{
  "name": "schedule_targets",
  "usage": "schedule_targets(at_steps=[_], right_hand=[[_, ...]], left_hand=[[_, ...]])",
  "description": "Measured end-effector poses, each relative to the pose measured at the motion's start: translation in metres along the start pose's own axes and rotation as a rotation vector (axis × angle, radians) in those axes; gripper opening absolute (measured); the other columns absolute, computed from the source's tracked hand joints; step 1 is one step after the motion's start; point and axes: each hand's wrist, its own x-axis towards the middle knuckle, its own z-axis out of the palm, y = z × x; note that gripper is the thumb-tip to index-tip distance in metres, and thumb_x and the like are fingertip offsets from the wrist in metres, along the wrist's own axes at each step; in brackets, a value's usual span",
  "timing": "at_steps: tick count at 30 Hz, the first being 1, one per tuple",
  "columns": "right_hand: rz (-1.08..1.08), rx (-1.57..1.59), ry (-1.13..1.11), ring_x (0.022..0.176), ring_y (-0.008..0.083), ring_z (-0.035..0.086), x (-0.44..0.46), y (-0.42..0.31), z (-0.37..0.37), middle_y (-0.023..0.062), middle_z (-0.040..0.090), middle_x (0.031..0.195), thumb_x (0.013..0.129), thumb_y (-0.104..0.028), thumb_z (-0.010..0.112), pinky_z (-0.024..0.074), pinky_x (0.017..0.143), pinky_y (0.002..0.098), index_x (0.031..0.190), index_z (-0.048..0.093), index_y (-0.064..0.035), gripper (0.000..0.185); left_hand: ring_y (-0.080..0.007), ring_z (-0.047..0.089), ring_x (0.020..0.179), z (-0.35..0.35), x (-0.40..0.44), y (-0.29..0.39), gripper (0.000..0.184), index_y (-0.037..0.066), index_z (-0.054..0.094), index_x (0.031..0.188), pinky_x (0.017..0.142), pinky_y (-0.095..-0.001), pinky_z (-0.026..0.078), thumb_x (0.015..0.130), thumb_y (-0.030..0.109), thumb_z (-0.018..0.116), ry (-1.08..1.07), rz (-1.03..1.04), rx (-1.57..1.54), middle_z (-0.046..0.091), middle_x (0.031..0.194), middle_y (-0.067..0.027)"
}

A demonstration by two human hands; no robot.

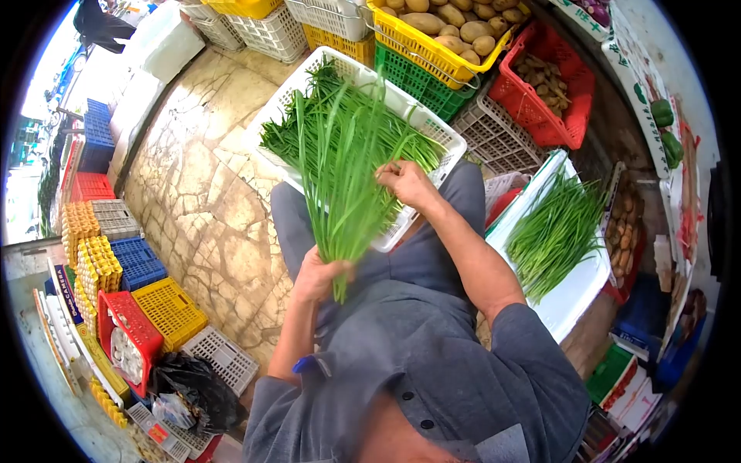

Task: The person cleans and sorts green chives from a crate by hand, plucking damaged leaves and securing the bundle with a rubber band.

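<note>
My left hand (320, 276) is closed around the lower ends of a bunch of garlic chives (340, 193), whose long flat leaves fan upward and are partly blurred. At the right edge of that bunch, my right hand (407, 185) has its fingers pinched together; what lies between them is too small to make out. Under both hands, a white plastic basket (434, 127) rests by my knees, with more chives (289, 127) piled in it. To my right, another heap of long green leaves (554, 235) lies on a white tray (570, 309).
Beyond the basket stand a yellow crate (417, 46) of potatoes, a green crate (417, 85) and a red crate (575, 116) holding ginger-like roots. Egg trays (96, 266), a yellow crate (170, 312) and a black bag (204, 390) stand on the left. Stone-patterned floor (201, 193) lies between.
</note>
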Motion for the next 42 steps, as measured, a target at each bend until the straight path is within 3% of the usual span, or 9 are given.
schedule_targets(at_steps=[1, 3, 5, 7, 10, 13, 22, 34, 42], right_hand=[[-0.034, -0.011, 0.016, 0.095, 0.0316, 0.070, -0.002, -0.003, -0.001, 0.0165, 0.074, 0.098, 0.090, -0.028, 0.064, 0.0507, 0.094, 0.0418, 0.107, 0.075, -0.0052, 0.031], [-0.064, -0.132, 0.042, 0.074, 0.0191, 0.059, -0.008, -0.015, -0.006, 0.0079, 0.064, 0.079, 0.089, -0.024, 0.067, 0.0458, 0.071, 0.0345, 0.103, 0.074, -0.0040, 0.026], [-0.186, -0.331, 0.089, 0.075, 0.0206, 0.057, -0.011, -0.017, -0.010, 0.0073, 0.063, 0.077, 0.088, -0.022, 0.067, 0.0403, 0.075, 0.0412, 0.102, 0.074, -0.0049, 0.023], [-0.401, -0.609, 0.154, 0.099, 0.0362, 0.065, -0.010, -0.012, -0.015, 0.0149, 0.070, 0.091, 0.087, -0.023, 0.066, 0.0343, 0.107, 0.0619, 0.102, 0.075, -0.0080, 0.023], [-0.743, -0.586, 0.186, 0.096, 0.0367, 0.061, 0.000, -0.004, -0.021, 0.0163, 0.067, 0.099, 0.083, -0.016, 0.070, 0.0431, 0.099, 0.0490, 0.102, 0.074, -0.0068, 0.022], [-0.782, -0.538, -0.177, 0.100, 0.0377, 0.062, 0.015, -0.004, -0.029, 0.0173, 0.066, 0.103, 0.085, -0.013, 0.069, 0.0423, 0.100, 0.0486, 0.106, 0.071, -0.0058, 0.022], [-0.576, -0.406, -0.321, 0.096, 0.0383, 0.065, 0.000, -0.018, -0.026, 0.0201, 0.069, 0.099, 0.084, -0.014, 0.063, 0.0502, 0.088, 0.0435, 0.096, 0.072, -0.0006, 0.020], [-0.814, -0.534, 0.094, 0.098, 0.0398, 0.060, -0.001, -0.001, -0.012, 0.0140, 0.064, 0.097, 0.092, -0.007, 0.059, 0.0266, 0.116, 0.0620, 0.101, 0.060, -0.0032, 0.010], [-0.667, -0.443, 0.333, 0.093, 0.0384, 0.063, -0.019, 0.014, -0.049, 0.0173, 0.065, 0.096, 0.094, -0.011, 0.057, 0.0497, 0.084, 0.0469, 0.107, 0.064, -0.0040, 0.017]], left_hand=[[-0.0193, 0.065, 0.067, 0.000, 0.000, 0.001, 0.029, -0.001, 0.065, 0.108, 0.059, -0.0303, 0.056, 0.081, -0.006, 0.071, -0.004, 0.000, 0.001, 0.069, 0.097, -0.0158], [-0.0192, 0.065, 0.067, 0.000, -0.002, 0.001, 0.029, -0.001, 0.064, 0.108, 0.059, -0.0303, 0.056, 0.080, -0.006, 0.071, 0.004, -0.015, 0.027, 0.069, 0.097, -0.0157], [-0.0192, 0.065, 0.067, -0.001, -0.003, 0.003, 0.029, -0.001, 0.064, 0.108, 0.059, -0.0303, 0.056, 0.080, -0.006, 0.071, -0.003, -0.023, 0.045, 0.069, 0.097, -0.0156], [-0.0193, 0.065, 0.067, 0.000, -0.004, 0.006, 0.029, -0.001, 0.064, 0.108, 0.059, -0.0302, 0.056, 0.080, -0.007, 0.070, -0.022, -0.022, 0.056, 0.069, 0.097, -0.0156], [-0.0197, 0.065, 0.068, -0.003, -0.004, 0.008, 0.030, -0.001, 0.064, 0.108, 0.058, -0.0304, 0.056, 0.079, -0.007, 0.070, -0.028, -0.023, 0.071, 0.069, 0.097, -0.0161], [-0.0201, 0.065, 0.066, -0.002, -0.004, 0.010, 0.031, -0.001, 0.064, 0.108, 0.058, -0.0311, 0.057, 0.078, -0.007, 0.070, -0.039, -0.043, 0.016, 0.069, 0.096, -0.0170], [-0.0223, 0.067, 0.064, -0.015, -0.008, 0.012, 0.034, -0.001, 0.064, 0.109, 0.052, -0.0299, 0.056, 0.077, -0.005, 0.073, -0.056, -0.055, -0.103, 0.070, 0.093, -0.0207], [-0.0224, 0.064, 0.058, -0.024, -0.011, 0.008, 0.031, -0.002, 0.064, 0.109, 0.050, -0.0309, 0.054, 0.078, -0.004, 0.072, 0.006, -0.092, -0.118, 0.070, 0.090, -0.0197], [-0.0202, 0.065, 0.059, -0.030, -0.011, 0.009, 0.031, -0.001, 0.064, 0.109, 0.051, -0.0298, 0.055, 0.079, -0.005, 0.071, -0.025, -0.075, -0.127, 0.070, 0.092, -0.0179]])
